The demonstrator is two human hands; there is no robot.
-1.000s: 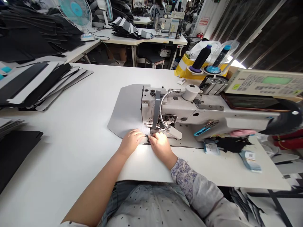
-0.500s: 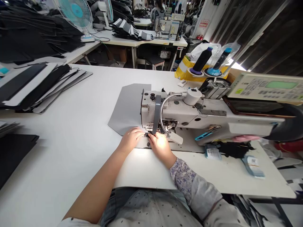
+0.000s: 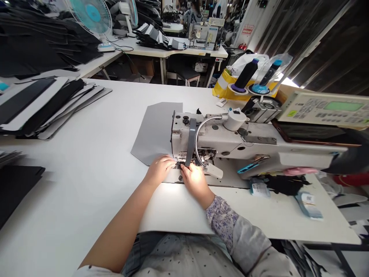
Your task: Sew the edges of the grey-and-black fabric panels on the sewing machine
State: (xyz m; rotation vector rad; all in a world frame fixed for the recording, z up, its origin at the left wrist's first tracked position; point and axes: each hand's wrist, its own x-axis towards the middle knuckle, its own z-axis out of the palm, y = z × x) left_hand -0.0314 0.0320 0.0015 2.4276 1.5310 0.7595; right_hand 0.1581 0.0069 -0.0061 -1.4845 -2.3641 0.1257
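Observation:
A grey fabric panel [image 3: 154,132] lies flat on the white table, and its near edge runs under the presser foot [image 3: 182,164] of an industrial sewing machine [image 3: 230,138]. My left hand [image 3: 160,170] rests on the panel just left of the foot, with its fingers gripping the cloth. My right hand [image 3: 194,179] is pressed in close below the needle area, its fingertips on the same fabric. The needle and the stitching are hidden behind my fingers and the machine's grey guard.
Stacks of black and grey panels [image 3: 43,107] lie on the table's left, with black sheets [image 3: 17,188] nearer me. Thread cones [image 3: 246,75] and a control panel [image 3: 323,109] stand right. A co-worker [image 3: 196,13] sits at another machine beyond a fan [image 3: 92,15].
The whole view has tilted slightly as my head moved. Both hands stay at the presser foot on the grey panel, with no clear shift of the cloth.

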